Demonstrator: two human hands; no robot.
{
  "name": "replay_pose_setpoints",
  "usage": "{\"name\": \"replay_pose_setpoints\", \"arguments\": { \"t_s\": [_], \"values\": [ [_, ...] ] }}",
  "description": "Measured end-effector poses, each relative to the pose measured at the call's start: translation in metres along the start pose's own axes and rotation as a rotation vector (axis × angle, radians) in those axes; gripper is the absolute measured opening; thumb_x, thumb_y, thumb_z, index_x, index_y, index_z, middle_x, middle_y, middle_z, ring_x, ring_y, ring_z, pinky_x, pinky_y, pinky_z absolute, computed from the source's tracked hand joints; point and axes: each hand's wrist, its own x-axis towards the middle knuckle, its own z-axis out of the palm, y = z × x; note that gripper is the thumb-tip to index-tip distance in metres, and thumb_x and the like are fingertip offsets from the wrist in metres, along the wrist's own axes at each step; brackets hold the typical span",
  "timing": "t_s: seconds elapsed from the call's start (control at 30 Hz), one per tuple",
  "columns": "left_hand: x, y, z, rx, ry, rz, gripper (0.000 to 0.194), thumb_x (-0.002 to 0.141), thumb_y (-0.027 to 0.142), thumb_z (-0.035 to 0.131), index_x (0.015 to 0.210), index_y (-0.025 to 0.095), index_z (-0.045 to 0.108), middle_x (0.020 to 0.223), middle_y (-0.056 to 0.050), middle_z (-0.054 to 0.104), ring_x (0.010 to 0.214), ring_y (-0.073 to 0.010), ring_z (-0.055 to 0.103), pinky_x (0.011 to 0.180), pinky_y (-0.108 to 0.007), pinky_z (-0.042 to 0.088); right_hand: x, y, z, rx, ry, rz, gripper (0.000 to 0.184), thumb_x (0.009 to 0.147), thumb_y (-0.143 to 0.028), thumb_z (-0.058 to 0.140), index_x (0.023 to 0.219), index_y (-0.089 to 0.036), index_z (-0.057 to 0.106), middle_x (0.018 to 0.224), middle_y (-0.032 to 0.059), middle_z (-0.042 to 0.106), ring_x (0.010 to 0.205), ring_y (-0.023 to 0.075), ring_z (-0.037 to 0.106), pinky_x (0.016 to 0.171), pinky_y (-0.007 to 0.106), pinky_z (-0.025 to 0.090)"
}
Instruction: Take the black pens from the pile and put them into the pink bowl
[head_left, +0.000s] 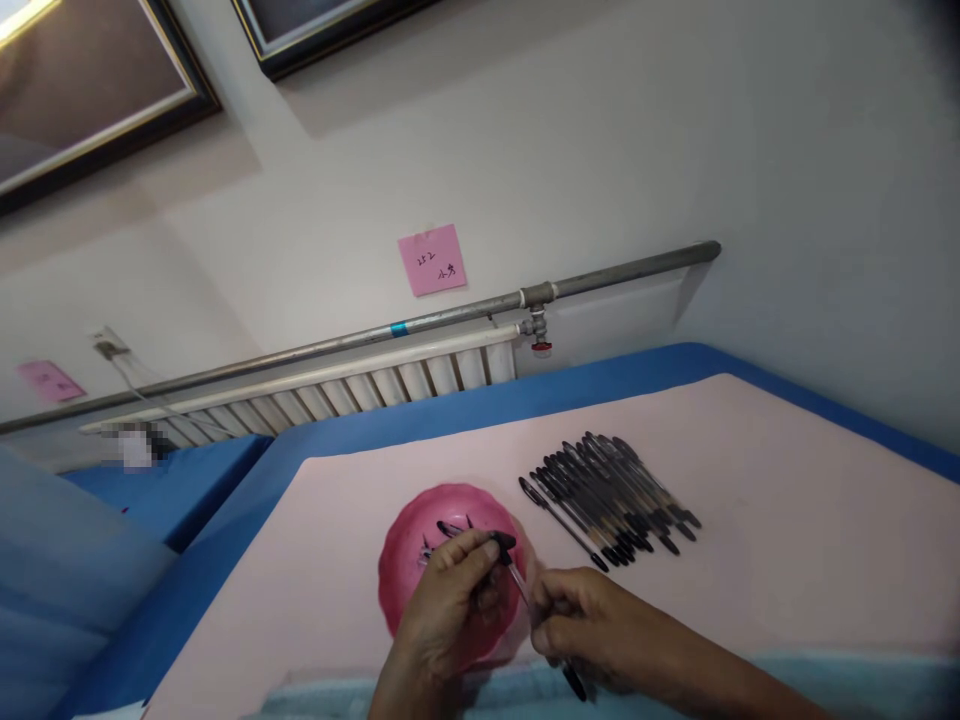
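A pink sheet (810, 500) covers the blue table (622, 370). On it, a pile of black-capped pens (600, 490) lies side by side, right of a pink scalloped bowl (394, 560) holding small dark pieces (450, 528). The right hand (581, 620) is curled around a pen's barrel; the left hand (457, 590), above the bowl, pinches its black upper end. On the wall, one pink note (433, 262) reads "252" above handwritten characters I cannot read surely. The held pen (519, 582) slants from upper left down to lower right, its dark lower end emerging below the right hand.
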Motion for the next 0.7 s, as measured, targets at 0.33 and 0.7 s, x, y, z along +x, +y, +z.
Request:
{"name": "replay_pose_setpoints", "arguments": {
  "t_s": [0.33,0.7],
  "values": [
    [-0.001,0.016,-0.003,-0.037,0.193,0.177,0.029,0.055,0.028,0.079,0.065,0.014,0.055,0.05,0.006,0.049,0.04,-0.0021,0.037,0.04,-0.016,0.025,-0.002,-0.004,0.002,-0.151,0.127,-0.065,0.008,0.063,-0.013,0.052,0.062,-0.019,0.046,0.055,-0.0069,0.042,0.053,0.0087,0.04,0.05,0.02,0.028],
    [0.001,0.033,-0.045,0.871,0.55,0.292,0.017,0.061,0.034,0.07,0.059,0.018,0.063,0.054,0.0,0.059,0.051,-0.0132,0.052,0.048,-0.022,0.032,0.01,0.012,-0.01,-0.182,0.233,-0.029,0.004,0.066,-0.018,0.054,0.066,-0.019,0.05,0.052,-0.0065,0.046,0.047,0.0085,0.046,0.043,0.019,0.03]
  ]
}}
